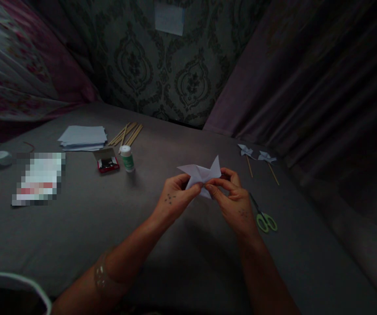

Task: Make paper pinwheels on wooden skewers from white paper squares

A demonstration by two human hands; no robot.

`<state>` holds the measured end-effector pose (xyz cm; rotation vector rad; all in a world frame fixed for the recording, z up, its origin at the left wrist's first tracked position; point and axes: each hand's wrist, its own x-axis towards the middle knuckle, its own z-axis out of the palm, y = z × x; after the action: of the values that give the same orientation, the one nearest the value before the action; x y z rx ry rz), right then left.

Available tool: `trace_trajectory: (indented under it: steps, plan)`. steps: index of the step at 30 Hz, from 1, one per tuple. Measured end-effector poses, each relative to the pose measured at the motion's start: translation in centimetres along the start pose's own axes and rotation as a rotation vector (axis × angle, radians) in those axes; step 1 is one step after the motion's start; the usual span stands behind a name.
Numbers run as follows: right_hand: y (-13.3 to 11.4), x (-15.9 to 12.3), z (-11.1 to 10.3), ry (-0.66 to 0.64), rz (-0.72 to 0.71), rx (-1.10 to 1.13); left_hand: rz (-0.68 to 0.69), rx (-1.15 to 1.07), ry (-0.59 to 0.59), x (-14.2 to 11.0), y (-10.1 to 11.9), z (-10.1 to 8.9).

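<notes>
From where I stand, the left hand [175, 192] has its grip closed on a white paper pinwheel [197, 173], thumb laid flat near the folded middle with the fingers tucked behind. The right hand [236, 201] pinches at that same middle, thumb and forefinger pressed together, its other fingers curled round behind the right-hand point. Whether a pin or anything small sits between those fingertips, I can't tell.

The pinwheel is held up in front of the person, over the near part of the grey bench [60, 240], two sharp points standing upward. I'd expect it to weigh almost nothing and to be springy at the folds, quick to crease or tear if squeezed. The overlapped middle looks the best place to take hold; the loose points would bend.

Just beyond the right wrist lie green-handled scissors [266, 222], and farther out two smaller pinwheels [246, 152] on sticks. Over to the left stands a white bottle [127, 159] with a green label, next to an open red box [108, 164] of something dark. Behind them are a loose bundle of wooden sticks [127, 134] and a stack of white paper [83, 138]. Patterned wall covering [188, 78] rises at the back.
</notes>
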<state>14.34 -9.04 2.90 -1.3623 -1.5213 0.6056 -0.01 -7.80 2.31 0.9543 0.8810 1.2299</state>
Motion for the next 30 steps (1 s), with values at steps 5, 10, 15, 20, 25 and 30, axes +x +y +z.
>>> trace_trajectory:
  steps: [5,10,15,20,25,30]
  plan:
    - [-0.19,-0.01,0.09,0.010,-0.014,-0.016,0.009,-0.004,0.005,-0.07,0.05,0.10]
    - [-0.35,-0.05,0.15,0.024,-0.027,-0.039,0.020,0.023,0.020,-0.14,0.03,0.08]
    - [-0.48,-0.01,0.16,0.028,-0.038,-0.057,0.024,0.055,0.032,-0.15,0.13,0.02]
    - [-0.58,0.05,0.17,0.032,-0.042,-0.065,0.040,0.080,0.031,-0.13,0.11,-0.05]
    - [-0.49,0.03,0.36,0.051,-0.038,-0.062,0.040,0.114,-0.004,-0.05,-0.06,-0.19]
    - [-0.47,0.01,0.69,0.043,-0.047,-0.015,0.058,0.118,-0.008,0.19,-0.37,-0.28]
